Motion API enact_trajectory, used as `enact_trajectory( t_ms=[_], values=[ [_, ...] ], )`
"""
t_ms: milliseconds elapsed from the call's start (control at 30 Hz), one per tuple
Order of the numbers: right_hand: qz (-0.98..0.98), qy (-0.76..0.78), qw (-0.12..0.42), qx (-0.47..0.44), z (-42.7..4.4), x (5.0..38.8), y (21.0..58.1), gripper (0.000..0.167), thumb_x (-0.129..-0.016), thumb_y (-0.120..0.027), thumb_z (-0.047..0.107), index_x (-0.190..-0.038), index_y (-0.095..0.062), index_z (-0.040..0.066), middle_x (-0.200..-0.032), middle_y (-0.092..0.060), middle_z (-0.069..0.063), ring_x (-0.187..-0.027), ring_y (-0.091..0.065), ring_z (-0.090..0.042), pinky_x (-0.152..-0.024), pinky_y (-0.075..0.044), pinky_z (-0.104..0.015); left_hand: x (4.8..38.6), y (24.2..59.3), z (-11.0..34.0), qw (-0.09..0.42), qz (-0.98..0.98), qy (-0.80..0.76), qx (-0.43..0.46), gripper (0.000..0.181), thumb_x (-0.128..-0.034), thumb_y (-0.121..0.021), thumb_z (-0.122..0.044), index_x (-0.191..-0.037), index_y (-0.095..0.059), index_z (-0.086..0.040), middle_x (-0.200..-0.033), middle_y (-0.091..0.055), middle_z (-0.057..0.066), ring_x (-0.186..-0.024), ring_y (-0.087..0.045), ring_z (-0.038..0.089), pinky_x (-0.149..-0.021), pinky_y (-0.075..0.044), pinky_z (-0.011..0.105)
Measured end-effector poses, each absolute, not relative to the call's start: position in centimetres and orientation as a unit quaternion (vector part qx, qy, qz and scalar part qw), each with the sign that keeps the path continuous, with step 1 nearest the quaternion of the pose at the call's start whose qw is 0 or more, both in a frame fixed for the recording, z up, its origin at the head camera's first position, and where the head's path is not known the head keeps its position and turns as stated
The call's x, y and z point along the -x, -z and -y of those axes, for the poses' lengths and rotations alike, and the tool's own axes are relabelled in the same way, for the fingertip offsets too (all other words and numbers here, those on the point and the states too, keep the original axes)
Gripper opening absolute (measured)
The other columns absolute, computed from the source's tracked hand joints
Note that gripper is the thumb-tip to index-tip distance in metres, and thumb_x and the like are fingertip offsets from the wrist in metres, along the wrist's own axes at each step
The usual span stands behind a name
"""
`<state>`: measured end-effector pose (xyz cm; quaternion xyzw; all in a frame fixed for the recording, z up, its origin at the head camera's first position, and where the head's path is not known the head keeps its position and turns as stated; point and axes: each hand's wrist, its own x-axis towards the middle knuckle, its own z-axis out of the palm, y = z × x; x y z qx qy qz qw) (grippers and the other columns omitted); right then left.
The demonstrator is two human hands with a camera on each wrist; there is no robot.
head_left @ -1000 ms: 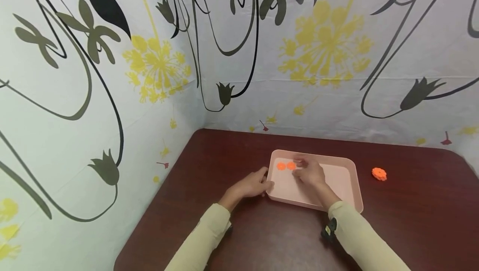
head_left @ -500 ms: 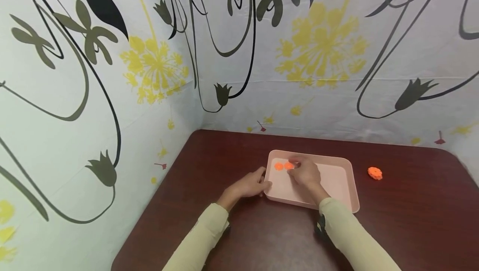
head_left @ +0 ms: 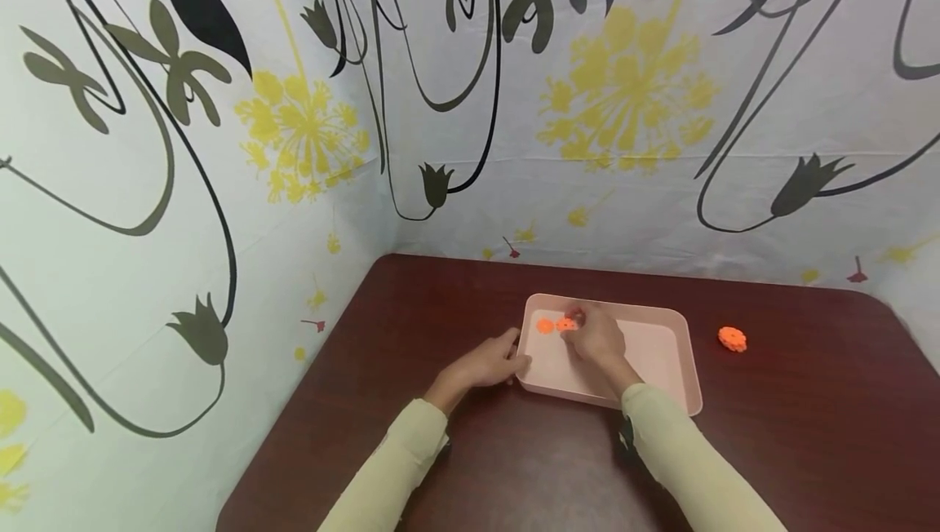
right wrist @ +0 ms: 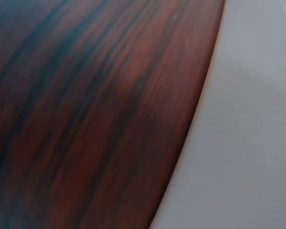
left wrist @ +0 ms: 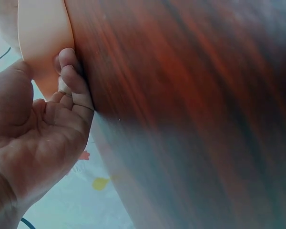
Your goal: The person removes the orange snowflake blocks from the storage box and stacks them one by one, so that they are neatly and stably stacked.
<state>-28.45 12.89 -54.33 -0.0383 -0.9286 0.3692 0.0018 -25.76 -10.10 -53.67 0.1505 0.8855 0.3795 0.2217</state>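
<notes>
My left hand [head_left: 488,362] grips the left end of a shallow pink tray [head_left: 661,352], thumb over the rim and fingers outside it. The left wrist view shows this left hand [left wrist: 47,129] beside the tray wall [left wrist: 45,33]. Inside the tray's far left part lie two small flat flower-shaped orange pieces [head_left: 544,326], side by side. Over the tray, my right hand [head_left: 598,340] has its thumb and fingers curled at the right-hand orange piece [head_left: 565,325]. A bit of orange-red shows between these fingertips; the hand hides most of it. The right wrist view shows no hand.
A small stack of orange flower-shaped pieces [head_left: 732,339] sits on the dark red-brown table [head_left: 529,467], right of the tray. Cloth walls [head_left: 470,148] with printed flowers stand behind the table and along its left side.
My right hand has moved slightly left towards the second orange piece, its fingers drawing closer in. My left hand stays on the tray's left end. The view has shifted slightly.
</notes>
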Motion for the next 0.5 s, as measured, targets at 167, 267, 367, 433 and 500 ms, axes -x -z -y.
enact_trajectory(
  t_ms=[167, 267, 367, 433, 500],
  values=[
    [0.928, -0.371, 0.016, 0.024, -13.18, 28.84, 54.78, 0.036, -0.086, -0.084, 0.013, -0.118, -0.068, 0.011, -0.116, -0.07, -0.012, -0.097, -0.063, -0.027, -0.07, -0.044, -0.034, 25.78, 53.54, 10.1, 0.222, -0.884, -0.382, -0.154, 0.048, -0.1033, -0.065, -0.036, -0.14, -0.047, -0.011, -0.085, -0.068, 0.001, -0.069, -0.062, 0.014, -0.065, -0.05, 0.028],
    [0.928, -0.371, 0.021, 0.013, -13.26, 28.91, 54.97, 0.035, -0.086, -0.084, 0.012, -0.117, -0.068, 0.011, -0.115, -0.07, -0.011, -0.097, -0.063, -0.026, -0.07, -0.044, -0.034, 25.72, 53.51, 10.08, 0.22, -0.884, -0.383, -0.154, 0.046, -0.103, -0.066, -0.036, -0.138, -0.048, -0.011, -0.085, -0.068, 0.001, -0.069, -0.062, 0.014, -0.064, -0.049, 0.028],
    [0.928, -0.372, 0.026, -0.002, -13.25, 28.91, 54.99, 0.032, -0.086, -0.083, 0.011, -0.114, -0.068, 0.011, -0.111, -0.071, -0.01, -0.093, -0.063, -0.025, -0.068, -0.043, -0.033, 25.64, 53.44, 10.05, 0.218, -0.885, -0.383, -0.151, 0.045, -0.1026, -0.067, -0.035, -0.136, -0.049, -0.011, -0.085, -0.068, 0.0, -0.069, -0.062, 0.014, -0.065, -0.049, 0.028],
    [0.926, -0.376, 0.026, -0.008, -13.26, 28.9, 54.99, 0.032, -0.086, -0.083, 0.01, -0.114, -0.068, 0.012, -0.109, -0.07, -0.009, -0.09, -0.061, -0.023, -0.066, -0.042, -0.032, 25.6, 53.38, 10.04, 0.217, -0.886, -0.382, -0.149, 0.044, -0.1024, -0.067, -0.034, -0.135, -0.05, -0.011, -0.085, -0.068, 0.0, -0.069, -0.062, 0.014, -0.064, -0.05, 0.028],
    [0.925, -0.379, 0.025, -0.012, -13.31, 28.84, 55.01, 0.031, -0.087, -0.082, 0.01, -0.115, -0.069, 0.013, -0.106, -0.07, -0.009, -0.088, -0.061, -0.023, -0.065, -0.042, -0.031, 25.56, 53.3, 10.03, 0.217, -0.886, -0.381, -0.148, 0.045, -0.1025, -0.067, -0.034, -0.137, -0.049, -0.011, -0.085, -0.068, 0.0, -0.069, -0.062, 0.013, -0.065, -0.049, 0.027]
  ],
)
